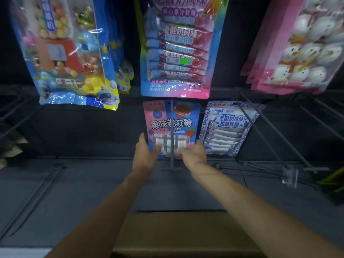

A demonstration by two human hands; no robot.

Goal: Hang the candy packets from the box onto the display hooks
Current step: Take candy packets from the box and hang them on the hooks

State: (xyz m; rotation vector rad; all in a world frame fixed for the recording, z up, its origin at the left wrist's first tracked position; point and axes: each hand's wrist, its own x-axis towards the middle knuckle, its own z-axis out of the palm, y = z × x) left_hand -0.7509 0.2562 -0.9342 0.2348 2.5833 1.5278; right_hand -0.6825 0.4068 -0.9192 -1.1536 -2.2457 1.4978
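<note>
Both hands' grip [170, 155] on glossy flat packet [171, 125]

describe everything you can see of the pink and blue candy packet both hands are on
The pink and blue candy packet is a flat, glossy plastic pouch, pink on its left and blue on its right, printed with a blueberry, strawberries and white lettering. A clear window low down shows rolled candies. It hangs upright on a dark display hook whose rod crosses its front. The left hand grips its lower left edge, the right hand its lower right corner. A blue-and-white packet hangs beside it.
</note>
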